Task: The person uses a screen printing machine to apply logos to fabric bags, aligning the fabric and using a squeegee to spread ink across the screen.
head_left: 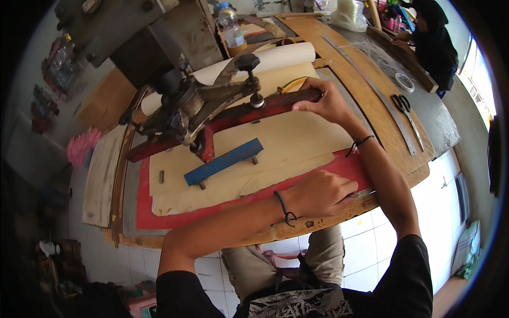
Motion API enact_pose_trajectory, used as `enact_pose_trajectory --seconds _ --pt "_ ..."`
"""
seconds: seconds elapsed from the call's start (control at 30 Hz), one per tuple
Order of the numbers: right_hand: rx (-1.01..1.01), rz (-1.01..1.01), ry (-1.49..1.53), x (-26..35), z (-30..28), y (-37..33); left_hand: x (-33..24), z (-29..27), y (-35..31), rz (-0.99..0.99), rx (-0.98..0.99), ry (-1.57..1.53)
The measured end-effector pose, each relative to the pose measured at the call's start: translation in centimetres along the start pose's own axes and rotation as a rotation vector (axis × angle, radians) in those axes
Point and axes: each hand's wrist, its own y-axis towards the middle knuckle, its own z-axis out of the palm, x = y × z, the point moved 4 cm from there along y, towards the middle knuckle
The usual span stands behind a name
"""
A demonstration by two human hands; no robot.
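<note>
R hand (330,103) grips red bar (286,102) at end. L hand (321,193), half-curled, is w/ red sheet (350,165); can't tell its hold.

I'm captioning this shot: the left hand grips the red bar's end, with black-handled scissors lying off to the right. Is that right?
Not quite: the head view shows the right hand gripping the red bar's end. The black-handled scissors do lie off to the right.

The right hand (326,103) grips one end of a red bar (283,102); the left hand (321,193) lies over a red sheet (350,163); a blue bar (225,161) rests on cream paper (297,138).
</note>
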Motion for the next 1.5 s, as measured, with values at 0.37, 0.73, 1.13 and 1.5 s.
enact_pose_trajectory --seconds 0.37,0.73,1.13,1.5 --pt "0.119 0.172 0.088 -0.1 -0.1 -0.3 -0.5 0.2 -0.1 0.015 0.013 0.034" --pt "0.059 0.064 -0.092 0.9 -0.5 -0.4 -4.1 -11.4 -3.4 -0.217 0.443 -0.223" --pt "0.099 0.054 -0.038 -0.3 -0.4 0.1 8.2 -28.5 -32.6 -0.809 -0.984 0.079" --pt "0.179 0.090 -0.012 -2.1 -0.4 0.4 10.5 -27.6 -36.1 -0.915 -0.881 -0.033"
